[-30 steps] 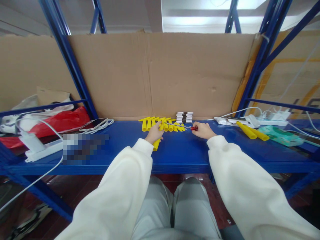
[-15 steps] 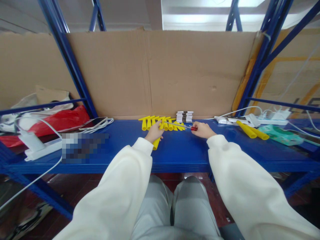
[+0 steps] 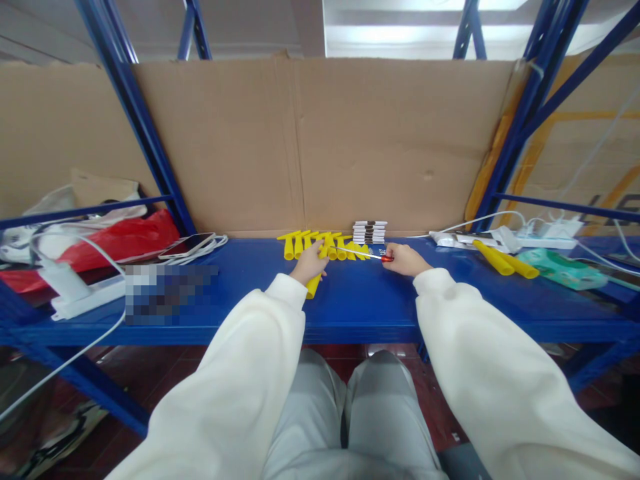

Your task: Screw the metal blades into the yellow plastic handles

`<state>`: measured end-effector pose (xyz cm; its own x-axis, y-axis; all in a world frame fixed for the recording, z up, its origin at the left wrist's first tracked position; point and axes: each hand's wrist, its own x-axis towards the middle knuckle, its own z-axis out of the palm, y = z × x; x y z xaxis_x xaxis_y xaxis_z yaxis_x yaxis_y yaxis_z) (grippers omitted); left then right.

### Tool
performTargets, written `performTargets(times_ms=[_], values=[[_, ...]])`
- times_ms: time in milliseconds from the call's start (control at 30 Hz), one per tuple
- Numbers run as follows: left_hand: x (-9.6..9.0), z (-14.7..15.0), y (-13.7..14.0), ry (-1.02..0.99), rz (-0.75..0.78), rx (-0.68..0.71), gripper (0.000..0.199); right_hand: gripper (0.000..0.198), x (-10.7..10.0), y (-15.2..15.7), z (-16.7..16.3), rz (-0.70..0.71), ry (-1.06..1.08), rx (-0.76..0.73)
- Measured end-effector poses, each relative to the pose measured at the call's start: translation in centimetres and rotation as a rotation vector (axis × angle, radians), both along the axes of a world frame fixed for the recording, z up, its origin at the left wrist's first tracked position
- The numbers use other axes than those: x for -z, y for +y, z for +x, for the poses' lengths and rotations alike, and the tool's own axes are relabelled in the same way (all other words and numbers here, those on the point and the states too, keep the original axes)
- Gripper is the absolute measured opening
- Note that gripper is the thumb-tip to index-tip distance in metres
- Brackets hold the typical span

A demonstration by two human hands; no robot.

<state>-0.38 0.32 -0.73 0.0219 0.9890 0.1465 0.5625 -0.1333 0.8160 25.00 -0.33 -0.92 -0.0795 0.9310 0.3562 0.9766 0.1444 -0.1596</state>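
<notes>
My left hand (image 3: 310,263) is closed around a yellow tapered plastic piece (image 3: 313,287), whose wide end points toward me. In my right hand (image 3: 404,259) is a screwdriver (image 3: 386,259) with a red handle, its long thin metal shaft pointing left. The shaft's tip reaches the upper part of the yellow piece by my left fingers; I cannot tell exactly where it touches. Just behind my left hand lies a row of several similar yellow pieces (image 3: 299,247). A stack of small white pieces with dark middles (image 3: 369,233) stands behind them.
Two yellow tapered pieces (image 3: 505,263) lie at the right beside a green packet (image 3: 563,269) and a white power strip (image 3: 547,241). On the left are a phone (image 3: 186,247), a red bag (image 3: 123,243) and another power strip (image 3: 87,300). Cardboard (image 3: 360,147) closes the back of the blue table (image 3: 370,303).
The screwdriver shaft has tilted slightly, its handle end a little lower against the yellow piece. Both hands stay almost in place, and the left still grips the yellow piece.
</notes>
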Motion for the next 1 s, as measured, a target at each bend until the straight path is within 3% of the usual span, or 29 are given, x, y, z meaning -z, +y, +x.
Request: performTargets(times_ms=[267, 1000], values=[[-0.1, -0.05, -0.06, -0.002, -0.008, -0.012, 0.067, 0.008, -0.06, 0.27, 0.36, 0.095, 0.018, 0.005], [0.14, -0.12, 0.41, -0.04, -0.016, -0.023, 0.066, 0.013, -0.07, -0.04, 0.22, 0.057, 0.089, -0.048]])
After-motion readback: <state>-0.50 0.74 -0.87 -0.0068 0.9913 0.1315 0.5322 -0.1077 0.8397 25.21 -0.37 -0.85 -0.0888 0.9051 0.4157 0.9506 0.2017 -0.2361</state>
